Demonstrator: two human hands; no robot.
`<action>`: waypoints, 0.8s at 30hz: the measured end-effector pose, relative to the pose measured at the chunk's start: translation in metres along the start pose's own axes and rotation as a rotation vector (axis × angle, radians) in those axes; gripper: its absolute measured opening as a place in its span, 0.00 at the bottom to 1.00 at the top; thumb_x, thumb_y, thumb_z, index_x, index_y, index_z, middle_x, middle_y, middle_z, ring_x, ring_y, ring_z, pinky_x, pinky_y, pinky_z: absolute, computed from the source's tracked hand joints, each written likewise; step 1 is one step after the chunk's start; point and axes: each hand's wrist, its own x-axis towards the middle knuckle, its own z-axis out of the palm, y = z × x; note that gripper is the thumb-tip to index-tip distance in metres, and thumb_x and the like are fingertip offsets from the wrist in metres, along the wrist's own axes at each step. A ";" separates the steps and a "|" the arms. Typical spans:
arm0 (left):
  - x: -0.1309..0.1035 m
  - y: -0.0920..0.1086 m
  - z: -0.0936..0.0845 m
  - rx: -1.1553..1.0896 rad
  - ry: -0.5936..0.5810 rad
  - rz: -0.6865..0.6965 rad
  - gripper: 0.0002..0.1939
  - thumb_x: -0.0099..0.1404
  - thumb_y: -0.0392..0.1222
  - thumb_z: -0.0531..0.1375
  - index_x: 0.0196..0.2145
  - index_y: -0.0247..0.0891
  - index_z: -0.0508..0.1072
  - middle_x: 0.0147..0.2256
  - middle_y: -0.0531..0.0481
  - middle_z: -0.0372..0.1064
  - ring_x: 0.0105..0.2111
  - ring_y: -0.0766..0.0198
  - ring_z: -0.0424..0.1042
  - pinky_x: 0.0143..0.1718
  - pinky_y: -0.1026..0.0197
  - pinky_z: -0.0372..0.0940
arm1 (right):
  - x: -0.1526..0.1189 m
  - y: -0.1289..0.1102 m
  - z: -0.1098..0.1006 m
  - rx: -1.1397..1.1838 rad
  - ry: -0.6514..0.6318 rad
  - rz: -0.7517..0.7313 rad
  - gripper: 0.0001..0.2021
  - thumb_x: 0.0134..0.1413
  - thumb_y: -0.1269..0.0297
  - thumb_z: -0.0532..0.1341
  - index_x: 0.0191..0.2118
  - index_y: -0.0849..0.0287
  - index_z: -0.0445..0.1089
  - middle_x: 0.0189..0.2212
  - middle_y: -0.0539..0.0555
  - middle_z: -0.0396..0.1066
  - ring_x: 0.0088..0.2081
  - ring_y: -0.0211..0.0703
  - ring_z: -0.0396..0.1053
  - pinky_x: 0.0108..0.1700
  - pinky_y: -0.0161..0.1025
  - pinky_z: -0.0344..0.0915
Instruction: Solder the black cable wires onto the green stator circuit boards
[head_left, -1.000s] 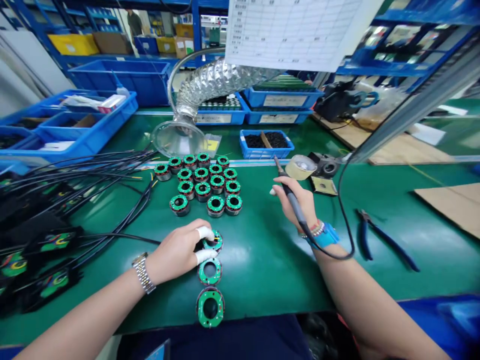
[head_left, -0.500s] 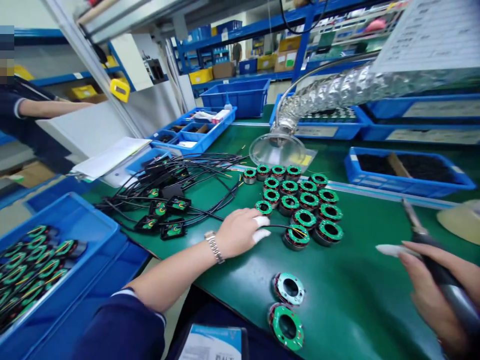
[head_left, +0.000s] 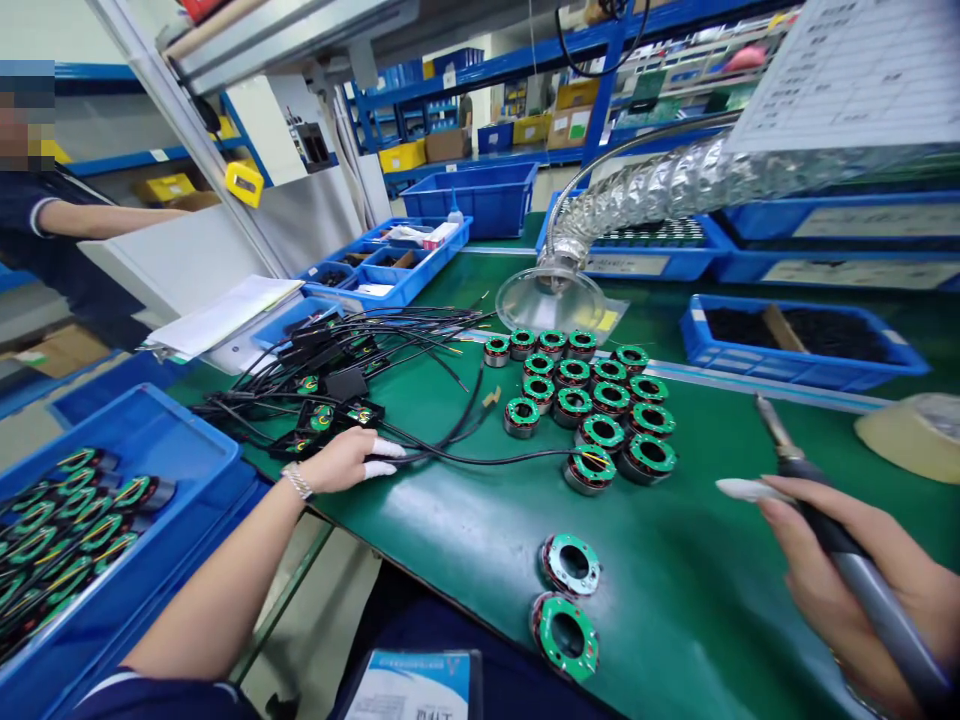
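My left hand (head_left: 349,460), with white finger covers, has its fingers closed round black cables (head_left: 420,452) at the edge of the pile of black housings (head_left: 322,415). One cable runs right to a green-topped ring part (head_left: 590,468), where its thin yellow wires lie. Several more such rings (head_left: 602,432) stand grouped behind it. Two separate rings (head_left: 571,565) sit nearer the front edge. At the right, my right hand (head_left: 832,560) grips a soldering iron (head_left: 840,545), its tip pointing up and left, above the green table (head_left: 690,590).
A blue bin (head_left: 187,440) of wired rings stands at the left. Behind the rings are a clear fume hood (head_left: 551,298) on a silver duct (head_left: 652,190) and a blue tray (head_left: 802,345) of black parts. Tape (head_left: 911,435) lies far right. Another person's arm (head_left: 105,218) shows upper left.
My left hand has moved left from beside the rings to the cable pile. My right hand has shifted slightly left with the iron. The cable end still lies at the front ring.
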 end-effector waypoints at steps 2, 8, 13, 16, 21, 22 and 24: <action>-0.004 -0.002 -0.012 -0.100 -0.100 0.141 0.12 0.64 0.42 0.56 0.45 0.44 0.74 0.38 0.49 0.73 0.38 0.65 0.70 0.44 0.65 0.63 | 0.001 -0.005 -0.002 0.009 0.005 -0.049 0.13 0.51 0.50 0.59 0.38 0.50 0.71 0.34 0.56 0.77 0.26 0.45 0.74 0.23 0.35 0.67; -0.013 0.001 -0.019 -0.175 -0.208 0.295 0.13 0.62 0.30 0.54 0.39 0.43 0.74 0.48 0.47 0.69 0.49 0.61 0.65 0.52 0.59 0.59 | 0.000 -0.038 -0.014 0.164 -0.074 -0.118 0.10 0.54 0.59 0.59 0.42 0.52 0.68 0.28 0.53 0.77 0.31 0.45 0.76 0.30 0.33 0.71; -0.012 0.025 -0.005 -0.063 -0.136 0.227 0.19 0.57 0.45 0.63 0.46 0.40 0.70 0.48 0.44 0.67 0.47 0.55 0.66 0.50 0.56 0.60 | -0.015 -0.065 -0.022 0.467 -0.380 -0.353 0.15 0.54 0.62 0.61 0.47 0.55 0.63 0.34 0.53 0.77 0.35 0.43 0.77 0.37 0.35 0.73; 0.000 0.061 0.018 0.027 0.023 0.105 0.21 0.61 0.51 0.59 0.49 0.39 0.68 0.38 0.44 0.70 0.40 0.55 0.68 0.43 0.56 0.63 | -0.028 -0.079 -0.018 0.549 -0.562 -0.420 0.19 0.51 0.61 0.63 0.50 0.56 0.62 0.41 0.56 0.75 0.40 0.45 0.75 0.40 0.36 0.74; 0.012 0.091 0.038 0.045 0.103 0.041 0.14 0.67 0.37 0.49 0.46 0.36 0.70 0.37 0.42 0.69 0.39 0.56 0.68 0.43 0.55 0.62 | -0.043 -0.088 -0.002 0.532 -0.579 -0.454 0.21 0.54 0.60 0.61 0.53 0.57 0.60 0.45 0.58 0.73 0.43 0.46 0.74 0.40 0.35 0.74; 0.009 0.088 0.035 0.001 0.099 0.084 0.14 0.68 0.37 0.49 0.47 0.38 0.70 0.38 0.43 0.70 0.39 0.58 0.68 0.43 0.58 0.62 | -0.044 -0.087 0.000 0.519 -0.567 -0.460 0.21 0.55 0.60 0.60 0.53 0.58 0.60 0.45 0.58 0.73 0.43 0.46 0.75 0.40 0.35 0.74; -0.002 0.079 0.027 -0.179 0.096 0.211 0.14 0.68 0.38 0.50 0.47 0.39 0.71 0.41 0.45 0.69 0.39 0.63 0.69 0.43 0.63 0.63 | -0.044 -0.084 0.002 0.490 -0.529 -0.464 0.20 0.56 0.59 0.58 0.53 0.57 0.60 0.44 0.58 0.74 0.42 0.47 0.75 0.39 0.35 0.74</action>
